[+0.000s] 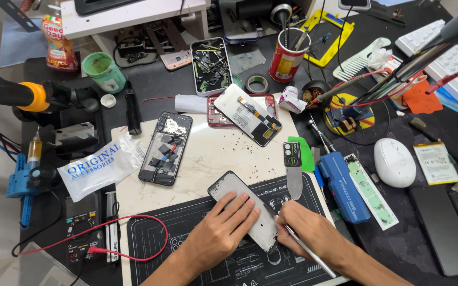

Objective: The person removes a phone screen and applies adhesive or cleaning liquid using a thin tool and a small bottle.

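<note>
1. Head view: two bare hands at the bottom edge, both on one grey phone panel (244, 209) lying tilted on the black mat (197, 233).
2. Left hand (223, 230): fingers spread flat, pressing the panel down; not curled round it.
3. Right hand (314, 233): fingers closed round one thin metal tool (308, 249), tip at the panel's lower right edge.
4. Phones opened up, count two: one black (165, 148) on the pale sheet (213, 153), one red (218, 114) behind it with a loose screen (247, 114) lying across it.
5. One parts tray (210, 66) full of small pieces.
6. One red cup (287, 58) holding tools; one tape roll (256, 83) beside it.
7. One green pick (306, 153), one blue screwdriver (343, 185), one white mouse (394, 161), all right of the mat.
8. One plastic bag (102, 167), left of the black phone.
9. One multimeter (83, 228) at lower left, red lead (133, 222) looping over the mat.
</note>
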